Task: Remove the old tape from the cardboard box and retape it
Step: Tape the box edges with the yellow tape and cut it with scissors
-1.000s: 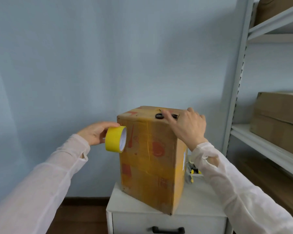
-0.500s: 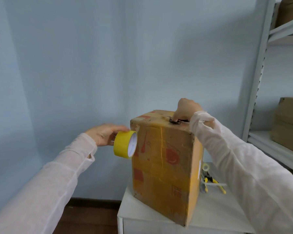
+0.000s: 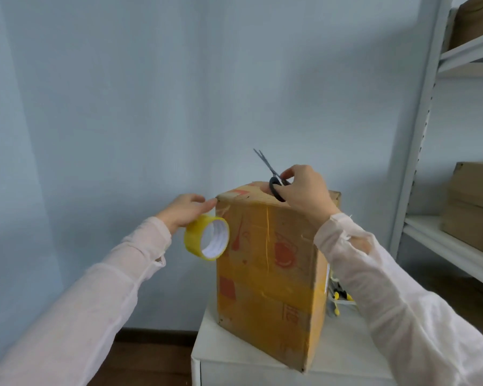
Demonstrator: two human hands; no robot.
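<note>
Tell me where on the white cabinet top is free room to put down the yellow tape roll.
The white cabinet top is bare in a narrow strip between the tall brown cardboard box and its left edge, and in a patch right of the box, toward the front. Behind that patch small yellow-handled tools crowd it.

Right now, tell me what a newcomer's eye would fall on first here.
The tall cardboard box stands centre on a white cabinet. At its upper left corner the left hand holds a yellow tape roll; above its top the right hand grips black-handled scissors, blades pointing up.
</note>
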